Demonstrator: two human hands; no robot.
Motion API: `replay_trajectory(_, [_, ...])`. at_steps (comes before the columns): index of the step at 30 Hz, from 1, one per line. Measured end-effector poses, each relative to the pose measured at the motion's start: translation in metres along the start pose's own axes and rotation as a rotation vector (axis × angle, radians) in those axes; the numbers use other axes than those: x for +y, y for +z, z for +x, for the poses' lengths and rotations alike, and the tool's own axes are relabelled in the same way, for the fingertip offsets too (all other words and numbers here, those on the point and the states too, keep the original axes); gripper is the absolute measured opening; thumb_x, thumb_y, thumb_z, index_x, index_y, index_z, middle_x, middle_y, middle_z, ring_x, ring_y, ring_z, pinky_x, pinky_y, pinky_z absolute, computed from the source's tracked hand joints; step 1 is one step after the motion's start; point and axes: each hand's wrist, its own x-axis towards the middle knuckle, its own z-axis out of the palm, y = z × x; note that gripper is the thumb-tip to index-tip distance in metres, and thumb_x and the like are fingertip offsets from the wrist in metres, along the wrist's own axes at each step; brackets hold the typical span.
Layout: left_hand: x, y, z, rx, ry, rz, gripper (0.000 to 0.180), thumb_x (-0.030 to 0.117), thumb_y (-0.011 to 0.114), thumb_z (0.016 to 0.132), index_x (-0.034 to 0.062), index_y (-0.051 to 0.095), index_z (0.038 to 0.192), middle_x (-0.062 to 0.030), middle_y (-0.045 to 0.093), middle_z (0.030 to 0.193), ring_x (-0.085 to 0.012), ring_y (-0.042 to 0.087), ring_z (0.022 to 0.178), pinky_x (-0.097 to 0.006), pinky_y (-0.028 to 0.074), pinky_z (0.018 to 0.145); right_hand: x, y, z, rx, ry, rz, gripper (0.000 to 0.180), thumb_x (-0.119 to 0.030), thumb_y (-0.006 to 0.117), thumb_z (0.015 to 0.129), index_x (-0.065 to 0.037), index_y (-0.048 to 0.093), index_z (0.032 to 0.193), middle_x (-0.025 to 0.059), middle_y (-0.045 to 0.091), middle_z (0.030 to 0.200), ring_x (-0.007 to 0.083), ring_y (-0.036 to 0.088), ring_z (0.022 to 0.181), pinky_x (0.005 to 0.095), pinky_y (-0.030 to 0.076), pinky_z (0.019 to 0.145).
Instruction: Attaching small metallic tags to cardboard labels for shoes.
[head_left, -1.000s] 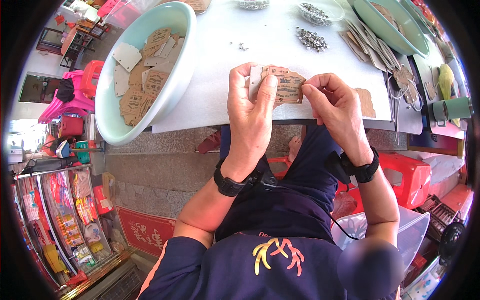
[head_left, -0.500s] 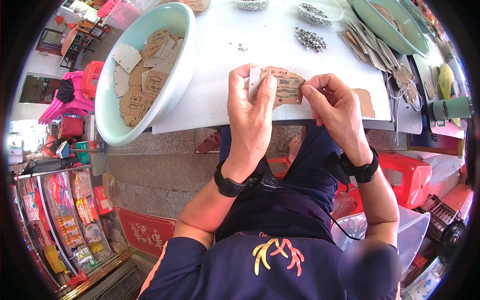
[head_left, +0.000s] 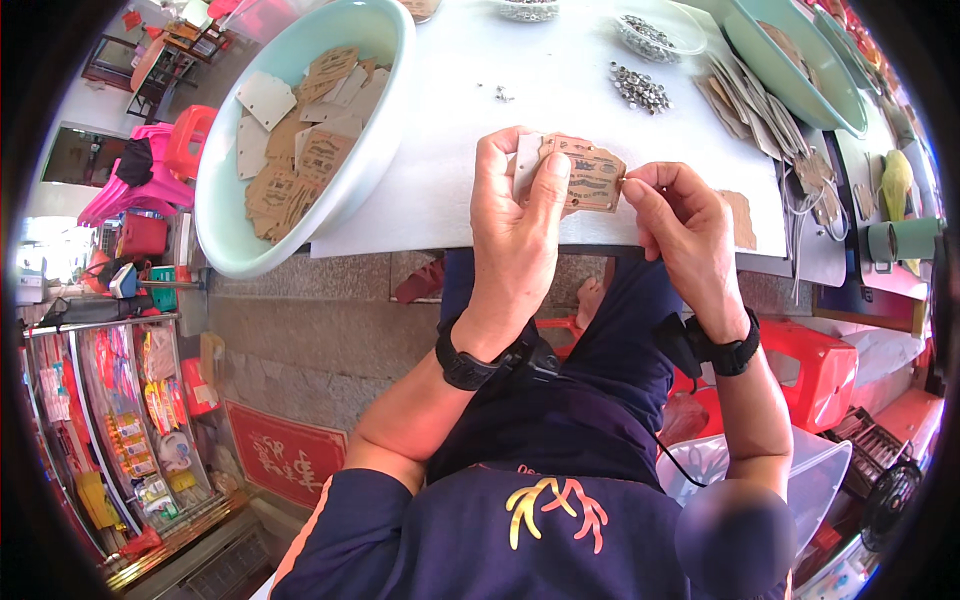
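Holds a thin fan of brown cards [head_left: 593,181] with a pale card [head_left: 526,166] at the centre of the frame, pinched between thumb and fingers [head_left: 492,158] of the left hand [head_left: 518,225]. Has the right hand [head_left: 690,220] at the fan's right edge, thumb and forefinger pressed together at a corner; too small there to tell for certain any tiny piece in the pinch. Looks midway through the work, judging by the layout: has a large heap of cards [head_left: 318,155] in the pale green basin [head_left: 375,175] at upper left, perhaps finished, perhaps waiting. Has plenty left of loose metal pieces [head_left: 640,88] on the tabletop [head_left: 450,60] at upper right of centre, with more in a clear bowl [head_left: 690,37] just above. Also has a stack of brown card [head_left: 748,102] at upper right, outside both hands
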Motion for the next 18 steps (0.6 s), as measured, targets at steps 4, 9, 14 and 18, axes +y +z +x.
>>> replay_trajectory(4, [-0.0007,0.0007,-0.0007,0.006,0.001,-0.009,0.022,0.009,0.052,0.099,0.0065,0.042,0.119,-0.0131,0.061,0.112,-0.0168,0.063,0.101,-0.033,0.056,0.084,0.003,-0.001,-0.0004,0.005,0.004,0.004,0.018,-0.021,0.064,0.094,-0.003,0.063,0.1,-0.0057,0.054,0.067,0.0009,0.047,0.058,0.0174,0.039,0.049])
replay_trajectory(9, [0.0021,0.0038,-0.0019,0.006,0.023,0.001,0.022,0.008,0.05,0.1,0.0017,0.039,0.118,-0.0092,0.053,0.109,-0.0094,0.056,0.093,-0.025,0.05,0.078,-0.0019,0.0013,-0.0011,0.01,0.025,-0.051,0.019,-0.022,0.064,0.095,-0.003,0.063,0.1,-0.0058,0.053,0.067,0.0006,0.046,0.057,0.0177,0.039,0.049])
replay_trajectory(14, [0.0053,0.0063,-0.0044,-0.02,0.126,0.168,0.023,0.007,0.05,0.1,0.0002,0.039,0.119,-0.0086,0.048,0.106,-0.0103,0.055,0.092,-0.026,0.05,0.078,-0.0007,0.0018,0.0005,0.008,0.017,-0.054,0.02,-0.022,0.064,0.095,-0.003,0.063,0.1,-0.0057,0.053,0.066,0.0007,0.047,0.057,0.0175,0.039,0.049])
replay_trajectory(18, [0.0066,0.0067,-0.0052,-0.016,0.155,0.2,0.023,0.007,0.05,0.1,-0.0004,0.039,0.118,-0.0092,0.047,0.107,-0.01,0.053,0.092,-0.026,0.051,0.078,-0.0022,0.0016,0.0008,0.005,0.029,-0.047,0.018,-0.02,0.063,0.095,-0.003,0.063,0.099,-0.0057,0.053,0.066,0.0007,0.047,0.057,0.0173,0.039,0.048])
